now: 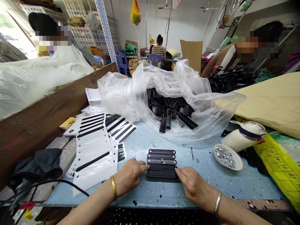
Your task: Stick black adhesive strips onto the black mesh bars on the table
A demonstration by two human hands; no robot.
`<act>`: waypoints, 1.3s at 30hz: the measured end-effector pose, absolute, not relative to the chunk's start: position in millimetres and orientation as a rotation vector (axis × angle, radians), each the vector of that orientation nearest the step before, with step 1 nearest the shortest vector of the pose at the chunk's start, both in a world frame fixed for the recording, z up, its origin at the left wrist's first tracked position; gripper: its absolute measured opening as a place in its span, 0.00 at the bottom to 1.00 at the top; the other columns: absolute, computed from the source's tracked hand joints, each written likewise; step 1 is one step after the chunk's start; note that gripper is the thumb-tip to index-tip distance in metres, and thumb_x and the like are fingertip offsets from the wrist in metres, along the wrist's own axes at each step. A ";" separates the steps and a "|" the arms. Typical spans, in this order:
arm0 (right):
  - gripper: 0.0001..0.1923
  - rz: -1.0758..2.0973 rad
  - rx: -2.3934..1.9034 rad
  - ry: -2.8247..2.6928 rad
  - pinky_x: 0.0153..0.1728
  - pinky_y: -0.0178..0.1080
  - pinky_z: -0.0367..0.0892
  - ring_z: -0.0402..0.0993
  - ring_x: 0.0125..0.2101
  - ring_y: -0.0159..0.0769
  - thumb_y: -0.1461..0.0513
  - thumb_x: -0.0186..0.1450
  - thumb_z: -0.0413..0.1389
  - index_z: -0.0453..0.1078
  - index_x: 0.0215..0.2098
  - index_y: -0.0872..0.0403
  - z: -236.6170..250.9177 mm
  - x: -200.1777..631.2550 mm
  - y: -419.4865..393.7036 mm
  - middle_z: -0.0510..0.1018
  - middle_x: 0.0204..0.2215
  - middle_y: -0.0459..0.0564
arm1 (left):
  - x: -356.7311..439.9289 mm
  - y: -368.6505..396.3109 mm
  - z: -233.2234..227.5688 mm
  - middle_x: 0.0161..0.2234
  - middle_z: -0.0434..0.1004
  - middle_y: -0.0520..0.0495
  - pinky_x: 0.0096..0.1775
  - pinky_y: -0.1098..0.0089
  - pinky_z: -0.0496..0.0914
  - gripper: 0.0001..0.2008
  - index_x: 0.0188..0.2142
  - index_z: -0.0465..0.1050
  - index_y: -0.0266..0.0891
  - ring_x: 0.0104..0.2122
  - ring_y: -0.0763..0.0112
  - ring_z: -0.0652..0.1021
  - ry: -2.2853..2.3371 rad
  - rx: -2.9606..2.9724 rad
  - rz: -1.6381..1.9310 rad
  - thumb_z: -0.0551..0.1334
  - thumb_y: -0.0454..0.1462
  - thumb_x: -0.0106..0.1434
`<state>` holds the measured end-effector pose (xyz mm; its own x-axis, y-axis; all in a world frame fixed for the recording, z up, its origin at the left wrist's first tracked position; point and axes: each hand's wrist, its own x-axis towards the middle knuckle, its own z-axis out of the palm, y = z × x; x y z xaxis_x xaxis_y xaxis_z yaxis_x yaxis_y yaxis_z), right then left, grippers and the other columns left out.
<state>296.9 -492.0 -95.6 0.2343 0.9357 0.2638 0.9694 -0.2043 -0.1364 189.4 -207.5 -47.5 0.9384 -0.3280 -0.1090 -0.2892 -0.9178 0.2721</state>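
We are working at a pale blue speckled worktable [211, 181], and the largest thing lying on it is a crumpled clear plastic bag [140, 90] spilling a heap of black ribbed plastic strips [171, 112] toward us. To the left of that we are seeing a fanned stack of white backing cards with long black slots [93, 147], smooth and flat. At the right, a white plastic bottle with a blue band [243, 137] is lying on its side, and just beside it a small white oval dish of shiny metal screws [225, 156] is sitting. Between our hands we are keeping a neat row of five black, finely textured plastic bars [161, 163], laid side by side and touching. Our left hand [130, 175], wearing a gold bangle, is pressing its fingertips against the left ends of the nearest bars; our right hand [192, 184], wearing a silver bangle, is touching the right end of the nearest bar. Both hands are lying loosely open and flat, enclosing nothing, simply bracketing the row.
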 end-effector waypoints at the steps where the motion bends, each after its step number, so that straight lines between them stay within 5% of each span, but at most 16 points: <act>1: 0.31 -0.186 -2.232 -1.776 0.35 0.47 0.70 0.65 0.34 0.43 0.75 0.50 0.45 0.66 0.52 0.71 -95.8 297.2 -491.9 0.72 0.35 0.62 | 191.0 -206.1 -46.7 0.36 0.78 0.46 0.37 0.64 0.69 0.26 0.45 0.72 0.38 0.31 0.64 0.77 -0.477 2.835 -0.224 0.52 0.21 0.48; 8: 0.30 -0.197 -2.173 -1.739 0.35 0.46 0.70 0.65 0.33 0.42 0.76 0.50 0.44 0.66 0.51 0.69 -95.6 298.6 -491.6 0.72 0.34 0.61 | 202.5 -194.8 -46.4 0.36 0.80 0.49 0.38 0.71 0.70 0.22 0.41 0.75 0.42 0.36 0.67 0.79 -0.499 2.557 -0.150 0.53 0.23 0.52; 17: 0.28 -0.215 -2.134 -1.714 0.34 0.46 0.71 0.66 0.34 0.42 0.77 0.53 0.43 0.65 0.51 0.70 -96.8 299.5 -492.1 0.72 0.34 0.61 | 192.8 -202.5 -60.6 0.35 0.81 0.48 0.38 0.69 0.69 0.16 0.41 0.77 0.42 0.33 0.67 0.79 -0.194 2.435 0.068 0.54 0.29 0.59; 22: 0.26 -0.242 -2.113 -1.710 0.34 0.45 0.71 0.66 0.33 0.41 0.77 0.53 0.42 0.67 0.49 0.69 -91.4 299.4 -489.3 0.72 0.31 0.59 | 190.4 -210.6 -64.6 0.22 0.74 0.51 0.27 0.72 0.63 0.10 0.33 0.77 0.37 0.21 0.73 0.71 0.247 2.304 0.077 0.57 0.37 0.59; 29: 0.23 -0.247 -2.100 -1.677 0.35 0.43 0.71 0.67 0.33 0.40 0.78 0.56 0.42 0.68 0.47 0.69 -92.8 299.6 -488.1 0.72 0.30 0.58 | 196.5 -224.9 -68.9 0.17 0.63 0.53 0.24 0.73 0.55 0.17 0.20 0.68 0.36 0.20 0.75 0.64 0.380 2.247 0.017 0.56 0.43 0.61; 39: 0.21 -0.167 -2.060 -1.628 0.32 0.42 0.68 0.65 0.31 0.39 0.78 0.59 0.42 0.68 0.47 0.68 -96.6 301.1 -488.1 0.71 0.29 0.56 | 202.3 -225.5 -71.2 0.16 0.65 0.55 0.16 0.76 0.59 0.13 0.24 0.65 0.37 0.13 0.74 0.70 0.409 2.053 -0.178 0.55 0.43 0.60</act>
